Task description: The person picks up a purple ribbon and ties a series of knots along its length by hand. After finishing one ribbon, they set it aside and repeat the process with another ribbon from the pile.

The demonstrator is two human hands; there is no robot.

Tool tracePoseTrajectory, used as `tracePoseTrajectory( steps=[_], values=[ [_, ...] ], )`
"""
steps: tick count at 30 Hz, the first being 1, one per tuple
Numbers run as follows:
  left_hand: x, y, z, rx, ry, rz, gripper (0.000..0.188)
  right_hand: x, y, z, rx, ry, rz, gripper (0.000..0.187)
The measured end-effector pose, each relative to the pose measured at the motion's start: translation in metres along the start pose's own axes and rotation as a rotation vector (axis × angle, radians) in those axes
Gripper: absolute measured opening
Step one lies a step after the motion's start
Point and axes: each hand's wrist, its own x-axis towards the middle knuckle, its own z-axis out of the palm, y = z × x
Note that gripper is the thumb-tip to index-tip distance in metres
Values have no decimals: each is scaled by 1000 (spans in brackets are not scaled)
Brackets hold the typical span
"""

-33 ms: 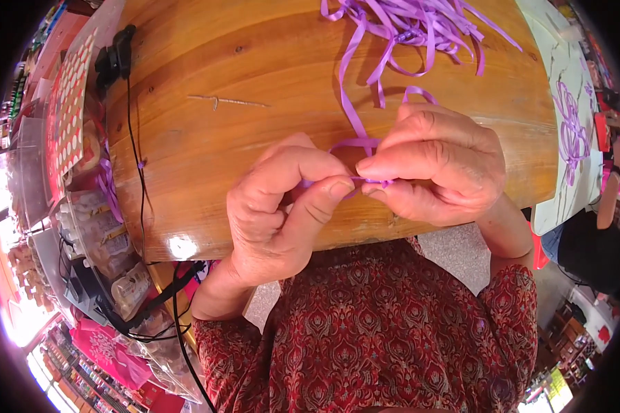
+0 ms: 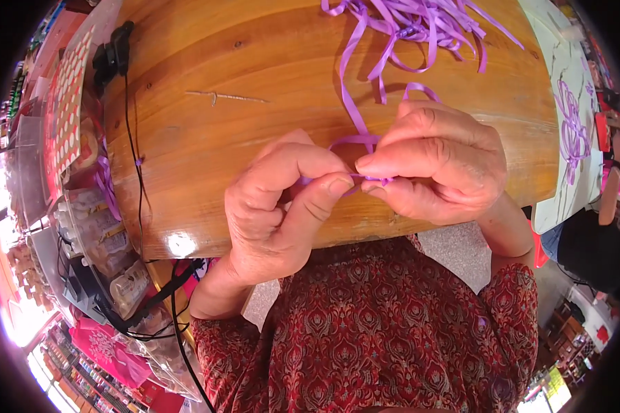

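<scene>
A narrow purple ribbon (image 2: 355, 140) runs between my two hands near the front edge of the wooden table. With thumb and forefinger, my left hand (image 2: 279, 206) pinches the ribbon. My right hand (image 2: 437, 165) is closed on a bunched or knotted part of the same ribbon, just to the right of the left fingertips. One length of it leads up to a loose heap of purple ribbons (image 2: 427, 31) at the far side. My fingers hide most of the held part.
A thin metal hook-like tool (image 2: 227, 97) lies on the wooden table (image 2: 207, 158). Along the left edge runs a black cable (image 2: 132, 131), beside clear boxes of packets (image 2: 107, 227). A white marbled table (image 2: 541, 48) with a coil of purple ribbon (image 2: 572, 131) adjoins at right.
Both hands keep nearly the same pinch on the ribbon. The whole view has shifted very slightly.
</scene>
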Motion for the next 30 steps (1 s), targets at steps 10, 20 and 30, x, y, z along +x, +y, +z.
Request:
tracePoseTrajectory(
  steps=[10, 20, 30],
  values=[
    [-7, 0, 17, -395, 257, -279, 6, -1, 18, 10, 23, -56, 116, 26],
    [-11, -11, 8, -274, 242, -200, 11, 3, 8, -3, 3, -60, 235, 31],
    [-9, -15, 9, -145, 275, -76, 13, -4, -8, -1, -71, 3, -54, 31]
  ],
)
